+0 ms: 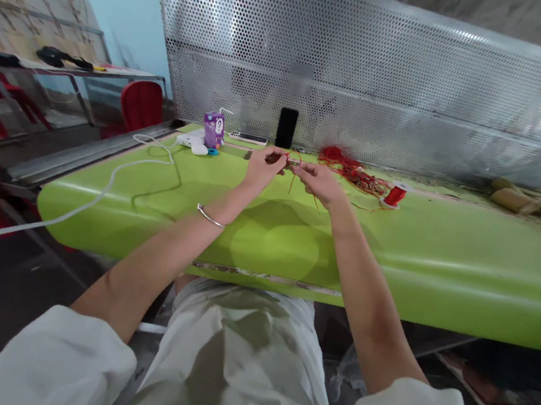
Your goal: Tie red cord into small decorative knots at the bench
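Above the green table, my left hand (262,166) is closed, thumb and fingers pinched together at a red cord (293,179). Facing it, my right hand (321,182) also pinches the cord, fingertips a short gap from the left ones. Loose ends of the cord hang below and loop up between the hands. A small dark piece seems to sit at the left fingertips, too small to name. To the right of my hands lie a tangle of red thread (336,155), a bundle of red and brown cords (365,181) and a spool of red thread (395,196).
Behind my hands, a black phone (286,128) leans upright against a perforated metal panel (374,81). Left stand a purple box (213,129) and a white power strip (192,141), its cable (110,183) crossing the table's left edge. Wooden sticks (514,200) lie far right.
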The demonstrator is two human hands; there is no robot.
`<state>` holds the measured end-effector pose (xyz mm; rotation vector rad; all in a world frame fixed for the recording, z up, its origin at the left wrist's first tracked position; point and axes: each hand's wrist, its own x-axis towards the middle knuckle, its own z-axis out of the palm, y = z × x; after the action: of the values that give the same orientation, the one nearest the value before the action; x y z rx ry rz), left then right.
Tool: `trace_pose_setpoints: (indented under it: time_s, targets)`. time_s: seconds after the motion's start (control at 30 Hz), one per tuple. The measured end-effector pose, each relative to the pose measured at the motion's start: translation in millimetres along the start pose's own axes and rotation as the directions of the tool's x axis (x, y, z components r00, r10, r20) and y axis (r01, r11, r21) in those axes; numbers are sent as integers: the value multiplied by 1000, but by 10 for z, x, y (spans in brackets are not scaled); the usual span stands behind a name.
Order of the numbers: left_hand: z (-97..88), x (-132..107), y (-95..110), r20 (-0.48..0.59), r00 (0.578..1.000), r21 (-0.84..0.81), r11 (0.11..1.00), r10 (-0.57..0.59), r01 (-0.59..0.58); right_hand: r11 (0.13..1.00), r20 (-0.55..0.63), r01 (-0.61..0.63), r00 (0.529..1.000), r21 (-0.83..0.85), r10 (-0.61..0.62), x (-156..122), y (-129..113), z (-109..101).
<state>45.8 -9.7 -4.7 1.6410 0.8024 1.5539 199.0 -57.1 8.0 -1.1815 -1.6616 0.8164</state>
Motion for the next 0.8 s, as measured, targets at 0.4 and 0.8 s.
trace_pose_setpoints:
  time_s: [0.4,0.8]
  targets:
    - [2,17,-19,-19,999,-92,995,-28,26,999,16,35,999,-32,-35,-5,-11,12]
    - [-30,87,-152,-13,1000,-99,995,23,-24,996,60,36,998,-76,-32,-8,24,-42]
